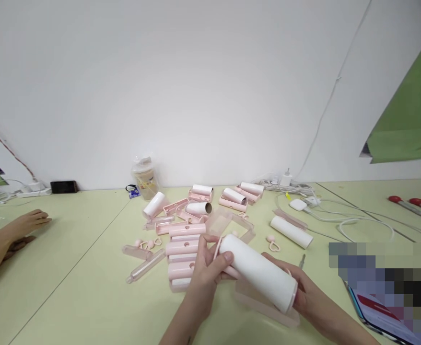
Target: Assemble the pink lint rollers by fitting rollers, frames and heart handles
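A white roll [259, 270] lies tilted in a pink holder between my two hands, at the lower middle. My left hand [208, 268] grips its upper left end, thumb on the roll and fingers around the pink end piece. At the lower right end, my right hand [297, 282] holds the holder from behind; its fingers are partly hidden. Under the roll lies a translucent pink case [268, 309]. Left of my left hand are several pink holders with white rolls [185, 247] in a stack. A loose white roll [291, 232] rests to the right.
Pink heart-shaped rings [274, 246], clear tubes [146, 266] and more rolls in holders lie around. Another person's hands [27, 227] rest at the left. A bagged cup [146, 177] stands by the wall. White cables [361, 221], red-handled tools [408, 206] and a phone [376, 314] are on the right.
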Motion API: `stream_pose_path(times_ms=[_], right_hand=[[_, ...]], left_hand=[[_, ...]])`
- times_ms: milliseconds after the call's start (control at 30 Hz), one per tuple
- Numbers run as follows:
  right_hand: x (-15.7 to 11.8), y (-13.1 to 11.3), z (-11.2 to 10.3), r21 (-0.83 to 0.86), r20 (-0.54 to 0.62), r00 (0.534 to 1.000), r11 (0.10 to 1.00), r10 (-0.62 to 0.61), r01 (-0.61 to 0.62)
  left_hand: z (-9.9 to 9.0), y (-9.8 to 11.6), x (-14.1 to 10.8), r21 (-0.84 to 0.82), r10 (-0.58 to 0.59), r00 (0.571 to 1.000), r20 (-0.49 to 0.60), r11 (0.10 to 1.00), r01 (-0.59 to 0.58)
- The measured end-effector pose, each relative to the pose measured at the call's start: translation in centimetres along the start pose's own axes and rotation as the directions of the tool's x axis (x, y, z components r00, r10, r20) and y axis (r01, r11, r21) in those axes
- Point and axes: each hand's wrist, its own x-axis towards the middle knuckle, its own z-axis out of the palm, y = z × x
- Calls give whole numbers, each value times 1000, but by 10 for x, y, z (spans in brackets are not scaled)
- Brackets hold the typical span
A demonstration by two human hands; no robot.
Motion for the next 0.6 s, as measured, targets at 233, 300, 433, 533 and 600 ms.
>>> stream_pose_path(times_ms=[233,300,433,533,600], right_hand=[[7,1,1,52,21,999,998,39,-40],[8,4,2,89,-11,999,995,53,-52],[9,4,5,122,-18,998,991,57,-55],[6,1,9,170,-32,999,985,0,5],[4,-3,11,215,-37,999,976,-8,16]], left_hand=[[-6,2,1,151,5,999,31,988,-10],[-4,0,2,179,18,1000,-13,984,-16],[1,-2,2,172,-7,994,-109,985,26],[4,-3,2,108,-64,992,-107,991,75],[6,-4,2,57,-96,993,-71,993,100]])
